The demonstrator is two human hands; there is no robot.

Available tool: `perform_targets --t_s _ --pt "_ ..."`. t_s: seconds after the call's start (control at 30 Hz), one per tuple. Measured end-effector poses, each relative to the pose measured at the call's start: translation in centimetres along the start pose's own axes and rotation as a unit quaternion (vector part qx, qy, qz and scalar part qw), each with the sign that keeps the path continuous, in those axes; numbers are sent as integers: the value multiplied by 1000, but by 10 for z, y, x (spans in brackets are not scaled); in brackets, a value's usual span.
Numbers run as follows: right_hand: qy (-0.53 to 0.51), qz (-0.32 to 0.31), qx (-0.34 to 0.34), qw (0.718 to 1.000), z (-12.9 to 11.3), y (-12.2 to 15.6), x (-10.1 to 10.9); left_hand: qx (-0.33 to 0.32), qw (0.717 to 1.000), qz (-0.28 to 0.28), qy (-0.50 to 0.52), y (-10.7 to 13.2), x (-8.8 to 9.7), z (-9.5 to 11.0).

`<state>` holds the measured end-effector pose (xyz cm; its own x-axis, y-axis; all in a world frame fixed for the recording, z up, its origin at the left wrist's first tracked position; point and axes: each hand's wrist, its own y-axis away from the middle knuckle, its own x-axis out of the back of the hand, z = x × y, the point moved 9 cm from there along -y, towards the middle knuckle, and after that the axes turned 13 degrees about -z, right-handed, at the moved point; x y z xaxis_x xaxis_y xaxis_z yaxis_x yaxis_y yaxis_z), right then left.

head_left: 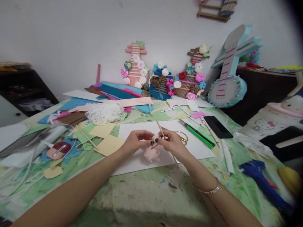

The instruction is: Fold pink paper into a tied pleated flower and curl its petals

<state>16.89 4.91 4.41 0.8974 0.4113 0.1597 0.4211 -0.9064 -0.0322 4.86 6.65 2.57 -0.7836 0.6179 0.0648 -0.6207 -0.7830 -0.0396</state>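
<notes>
A pale pink crepe-paper flower (151, 154) is pinched at its top between my two hands, its petals hanging downward over a white sheet of paper (199, 150). My left hand (138, 142) grips it from the left with thumb and fingers closed. From the right, my right hand (170, 141) presses on the same spot with its thumb. A thin wooden stick (159, 126) also runs slantwise through the right hand. Gold-handled scissors (186, 137) lie partly hidden behind that hand. Beside them is a green utility knife (201, 135).
A tangle of white string (104, 112), coloured paper (123, 90) and cream sheets (110, 145) lie to the left. A phone (218, 126) and a blue glue gun (262, 183) are on the right. Paper-flower-decorated instrument models (135, 75) lean against the wall.
</notes>
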Motion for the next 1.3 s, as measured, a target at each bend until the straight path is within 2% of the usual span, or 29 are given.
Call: perform_targets --t_s 0.2,0.43,0.67,0.9,1.03,1.1,1.3 --pt "7 8 3 1000 0 0 1 -25 999 40 10 2 6 4" --pt "17 6 1 1000 1 0 1 -38 999 -6 11 2 -6 9" --pt "16 17 14 1000 -5 1 3 -47 998 -6 29 1 -6 8" --pt "-18 -18 26 999 -12 4 -5 -6 991 -85 102 0 -21 -1" --pt "-23 -23 32 999 -9 2 -5 -8 990 -113 81 0 -25 0" --pt "-17 -15 36 999 -8 2 -3 -22 993 -102 58 -1 -21 3" --pt "0 16 14 1000 -5 2 4 -52 998 -7 42 -2 4 2"
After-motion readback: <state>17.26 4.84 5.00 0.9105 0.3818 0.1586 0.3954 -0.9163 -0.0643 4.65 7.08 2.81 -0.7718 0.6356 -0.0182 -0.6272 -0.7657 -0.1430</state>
